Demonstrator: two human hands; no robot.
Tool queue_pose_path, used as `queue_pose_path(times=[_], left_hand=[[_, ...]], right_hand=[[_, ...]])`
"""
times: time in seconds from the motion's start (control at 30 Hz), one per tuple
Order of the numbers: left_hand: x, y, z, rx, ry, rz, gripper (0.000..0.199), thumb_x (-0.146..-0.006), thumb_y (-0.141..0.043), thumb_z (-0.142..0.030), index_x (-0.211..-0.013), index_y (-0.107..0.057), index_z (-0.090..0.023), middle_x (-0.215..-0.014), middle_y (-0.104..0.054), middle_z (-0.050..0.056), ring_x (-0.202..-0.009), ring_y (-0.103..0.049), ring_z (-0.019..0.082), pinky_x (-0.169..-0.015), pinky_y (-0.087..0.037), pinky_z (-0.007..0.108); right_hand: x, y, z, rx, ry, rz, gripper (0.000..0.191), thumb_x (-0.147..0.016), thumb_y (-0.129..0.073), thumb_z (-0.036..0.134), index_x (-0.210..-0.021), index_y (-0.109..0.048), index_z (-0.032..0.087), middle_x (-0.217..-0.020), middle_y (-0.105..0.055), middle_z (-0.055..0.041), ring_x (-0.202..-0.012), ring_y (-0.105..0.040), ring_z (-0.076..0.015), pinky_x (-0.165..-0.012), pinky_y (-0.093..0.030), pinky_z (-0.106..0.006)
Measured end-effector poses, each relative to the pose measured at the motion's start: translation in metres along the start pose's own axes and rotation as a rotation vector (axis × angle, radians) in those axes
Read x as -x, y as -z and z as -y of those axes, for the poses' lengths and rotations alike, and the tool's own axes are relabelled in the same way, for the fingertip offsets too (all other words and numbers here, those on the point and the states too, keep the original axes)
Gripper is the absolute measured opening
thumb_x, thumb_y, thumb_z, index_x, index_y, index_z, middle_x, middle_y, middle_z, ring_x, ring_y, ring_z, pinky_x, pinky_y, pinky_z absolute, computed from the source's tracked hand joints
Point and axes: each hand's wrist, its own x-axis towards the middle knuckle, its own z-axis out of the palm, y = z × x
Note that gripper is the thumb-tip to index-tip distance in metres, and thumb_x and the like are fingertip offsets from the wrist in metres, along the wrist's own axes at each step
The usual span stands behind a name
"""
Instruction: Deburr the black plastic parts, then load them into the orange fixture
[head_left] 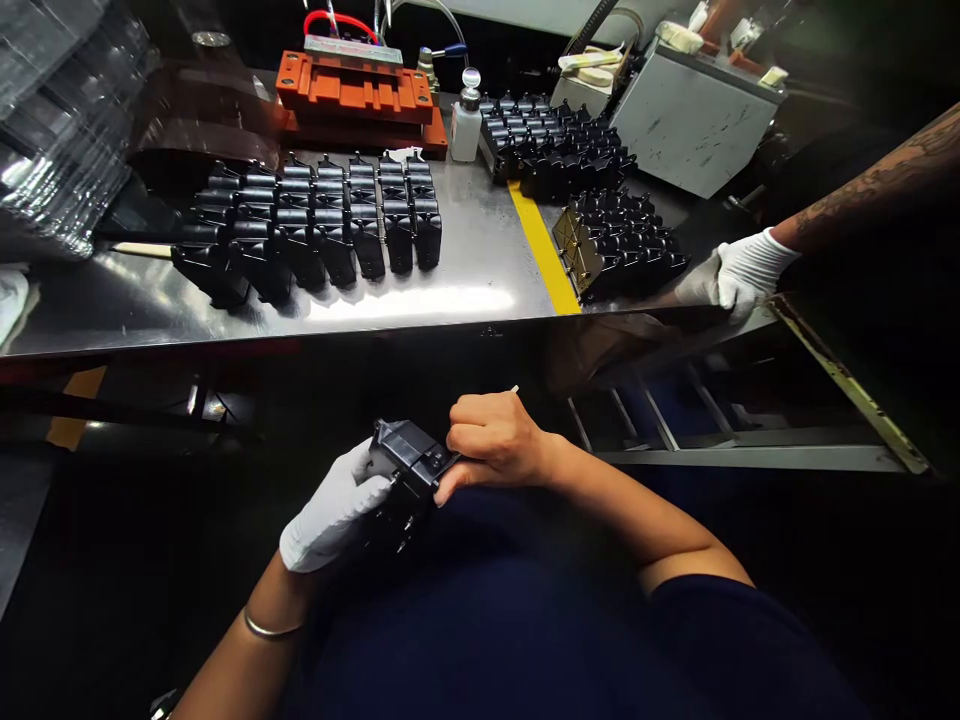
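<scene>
In front of my body, below the bench edge, I hold a black moulded plastic part (411, 452). My left hand (330, 515), in a white glove, is closed round its left side with the thumb on its near edge. My bare right hand (491, 440) is a fist at the part's right end, its thumb along the edge. A small pale tip sticks out above the knuckles; the rest of that thin object is hidden in the fingers. Rows of similar black plastic parts (315, 225) stand on the metal bench (480, 240) ahead.
An orange fixture (356, 90) and a white pump bottle (466, 120) stand at the back. More black parts (619, 240) sit right of a yellow tape strip (544, 245). A co-worker's gloved hand (754, 270) rests near a grey box (690, 110). Plastic-wrapped stacks (67, 130) are at left.
</scene>
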Motion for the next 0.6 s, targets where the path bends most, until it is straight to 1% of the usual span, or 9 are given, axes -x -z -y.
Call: queue_pose_path(times=[0.1, 0.23, 0.27, 0.33, 0.4, 0.47, 0.5, 0.53, 0.6], left_hand=[[0.0, 0.003, 0.002, -0.009, -0.007, 0.007, 0.058, -0.063, -0.073, -0.062, -0.097, -0.067, -0.016, -0.085, -0.07, 0.007, -0.075, -0.063, 0.022, -0.067, -0.052, 0.03], [0.001, 0.013, -0.002, -0.113, 0.042, 0.08, 0.054, -0.064, -0.075, -0.055, -0.1, -0.067, -0.016, -0.081, -0.07, 0.006, -0.07, -0.063, 0.021, -0.063, -0.053, 0.03], [0.001, 0.015, -0.005, -0.154, 0.055, 0.087, 0.053, -0.064, -0.076, -0.053, -0.103, -0.066, -0.017, -0.083, -0.07, 0.006, -0.072, -0.065, 0.022, -0.063, -0.054, 0.031], [0.0, 0.018, -0.013, -0.266, 0.059, 0.073, 0.053, -0.065, -0.076, -0.047, -0.109, -0.065, -0.019, -0.091, -0.072, 0.006, -0.079, -0.067, 0.025, -0.067, -0.055, 0.032], [-0.003, 0.018, -0.02, -0.399, 0.042, 0.062, 0.052, -0.065, -0.077, -0.043, -0.111, -0.066, -0.021, -0.096, -0.072, 0.005, -0.084, -0.068, 0.027, -0.071, -0.056, 0.033], [-0.007, 0.016, -0.022, -0.512, -0.009, 0.041, 0.05, -0.065, -0.077, -0.041, -0.11, -0.066, -0.022, -0.099, -0.071, 0.005, -0.088, -0.068, 0.026, -0.076, -0.056, 0.035], [-0.009, 0.014, -0.02, -0.551, -0.062, -0.019, 0.049, -0.066, -0.077, -0.04, -0.11, -0.066, -0.022, -0.1, -0.07, 0.005, -0.09, -0.068, 0.026, -0.08, -0.056, 0.036], [-0.012, 0.013, -0.018, -0.574, -0.135, -0.145, 0.049, -0.067, -0.077, -0.039, -0.111, -0.064, -0.022, -0.102, -0.069, 0.005, -0.093, -0.067, 0.025, -0.085, -0.054, 0.038], [-0.018, 0.008, -0.009, -0.523, -0.306, -0.56, 0.056, -0.067, -0.078, -0.034, -0.119, -0.058, -0.021, -0.113, -0.064, 0.007, -0.105, -0.062, 0.024, -0.097, -0.048, 0.041]], right_hand=[[0.001, 0.004, 0.0, -0.111, -0.086, 0.101, 0.064, -0.086, -0.039, 0.07, -0.05, -0.041, 0.017, -0.05, -0.036, 0.0041, -0.047, -0.033, -0.0078, -0.048, -0.018, -0.025], [0.008, 0.011, -0.003, -0.516, -0.109, 0.334, 0.066, -0.083, -0.044, 0.071, -0.047, -0.035, 0.017, -0.045, -0.037, 0.0057, -0.042, -0.031, -0.0051, -0.045, -0.02, -0.023], [0.009, 0.012, -0.004, -0.619, -0.138, 0.339, 0.066, -0.082, -0.045, 0.072, -0.047, -0.036, 0.017, -0.045, -0.037, 0.0059, -0.042, -0.031, -0.0046, -0.045, -0.021, -0.022], [0.01, 0.012, -0.004, -0.737, -0.279, 0.273, 0.062, -0.077, -0.052, 0.073, -0.054, -0.048, 0.016, -0.048, -0.044, 0.0054, -0.044, -0.036, -0.0048, -0.045, -0.026, -0.02], [0.009, 0.007, -0.001, -0.742, -0.445, 0.232, 0.053, -0.073, -0.064, 0.067, -0.071, -0.06, 0.013, -0.057, -0.053, 0.0034, -0.05, -0.044, -0.0064, -0.049, -0.032, -0.019], [0.006, -0.003, 0.005, -0.686, -0.578, 0.259, 0.042, -0.073, -0.07, 0.054, -0.08, -0.064, 0.013, -0.063, -0.057, 0.0027, -0.055, -0.048, -0.0074, -0.051, -0.035, -0.019], [0.006, -0.01, 0.007, -0.664, -0.642, 0.257, 0.036, -0.074, -0.07, 0.049, -0.079, -0.064, 0.013, -0.063, -0.056, 0.003, -0.055, -0.048, -0.0074, -0.052, -0.034, -0.019], [0.006, -0.017, 0.009, -0.649, -0.712, 0.219, 0.032, -0.076, -0.068, 0.045, -0.077, -0.064, 0.013, -0.062, -0.055, 0.0033, -0.055, -0.047, -0.0073, -0.051, -0.034, -0.02], [0.008, -0.032, 0.011, -0.644, -0.866, 0.029, 0.032, -0.077, -0.065, 0.045, -0.074, -0.062, 0.014, -0.059, -0.051, 0.0042, -0.054, -0.044, -0.0072, -0.051, -0.033, -0.02]])
